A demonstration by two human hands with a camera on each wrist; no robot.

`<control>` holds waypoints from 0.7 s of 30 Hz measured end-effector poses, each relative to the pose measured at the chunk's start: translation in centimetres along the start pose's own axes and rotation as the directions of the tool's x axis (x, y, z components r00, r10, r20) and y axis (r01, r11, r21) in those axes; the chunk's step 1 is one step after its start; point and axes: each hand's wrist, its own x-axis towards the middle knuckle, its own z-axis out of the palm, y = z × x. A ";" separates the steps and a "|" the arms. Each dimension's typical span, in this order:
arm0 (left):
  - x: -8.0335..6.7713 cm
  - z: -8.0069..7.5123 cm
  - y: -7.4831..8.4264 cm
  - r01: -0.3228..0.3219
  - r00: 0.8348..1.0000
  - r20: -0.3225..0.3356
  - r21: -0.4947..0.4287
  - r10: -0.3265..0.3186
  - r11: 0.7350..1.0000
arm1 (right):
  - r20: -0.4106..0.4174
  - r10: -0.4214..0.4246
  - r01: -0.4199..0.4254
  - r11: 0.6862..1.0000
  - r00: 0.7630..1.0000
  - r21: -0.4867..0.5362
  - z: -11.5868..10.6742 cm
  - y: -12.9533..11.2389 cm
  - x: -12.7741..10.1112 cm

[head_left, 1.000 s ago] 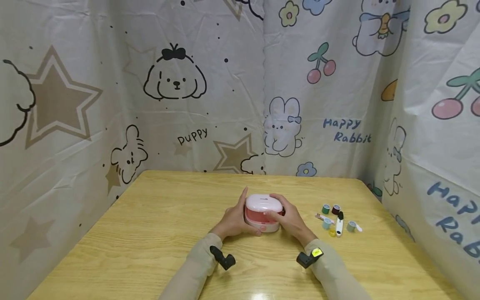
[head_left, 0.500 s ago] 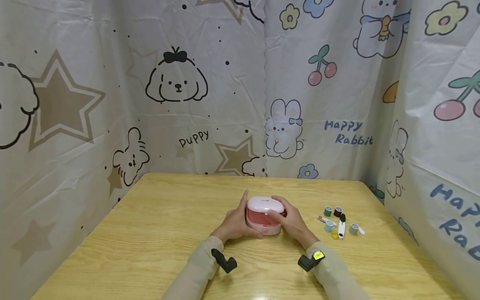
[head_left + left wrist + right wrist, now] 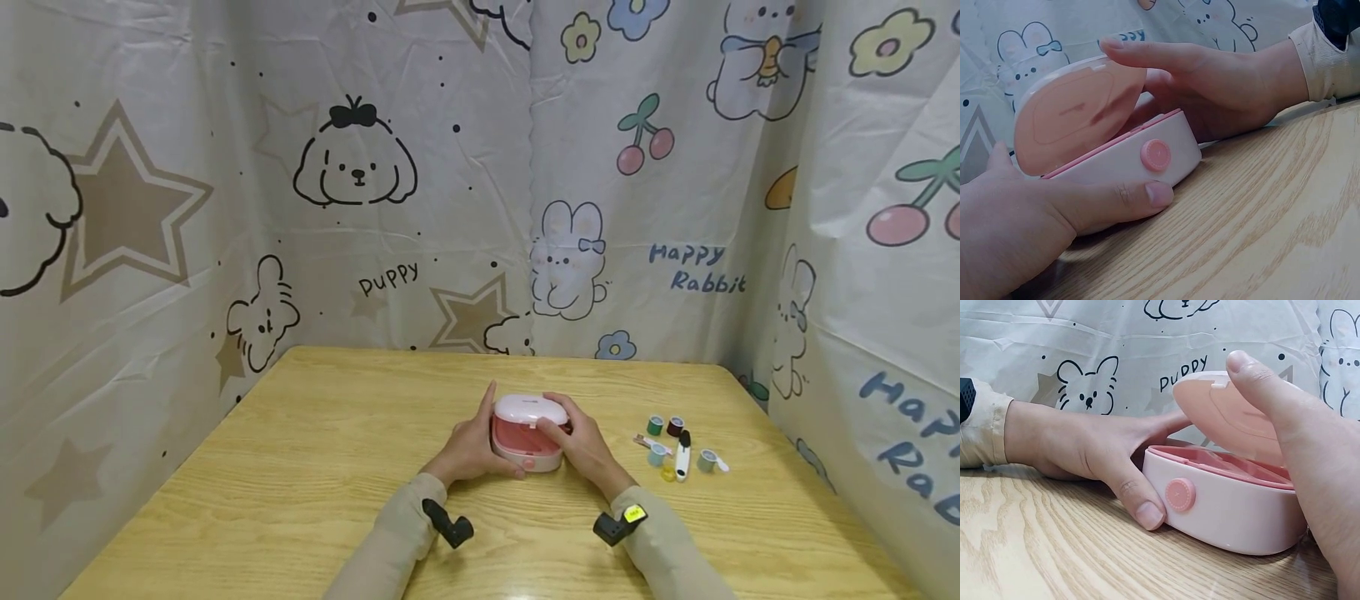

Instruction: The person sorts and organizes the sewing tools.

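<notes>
A small pink box [image 3: 527, 456] with a round front button [image 3: 1156, 155] sits on the wooden table [image 3: 300, 467], its lid [image 3: 529, 408] tilted partly up over a red inside. My left hand [image 3: 468, 446] grips the box's left side, with the thumb [image 3: 1110, 201] laid along the front of the base. My right hand [image 3: 583, 446] holds the right side, its thumb [image 3: 1282, 422] pressed on the raised lid [image 3: 1222, 412]. In the right wrist view the left hand [image 3: 1085, 450] wraps the base [image 3: 1229, 515] from the far side.
To the right of the box lie several small thread spools [image 3: 655, 425], a white tool with a black tip [image 3: 680, 454] and a small yellow piece [image 3: 667, 472]. Printed cloth walls [image 3: 360, 208] close in the table at the back and on both sides.
</notes>
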 end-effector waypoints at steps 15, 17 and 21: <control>0.1 0.2 -0.1 -0.015 1.000 -0.004 0.019 0.015 1.000 | -0.045 0.034 -0.033 0.999 0.998 0.028 0.1 -0.2 -0.1; 0.0 0.1 -0.1 -0.015 1.000 -0.004 0.010 0.015 1.000 | -0.045 0.039 -0.037 0.999 0.998 0.025 0.1 -0.2 0.0; 0.0 -0.1 0.0 -0.013 1.000 -0.006 0.010 0.013 1.000 | -0.041 0.038 -0.036 0.999 0.998 0.031 0.2 -0.3 0.3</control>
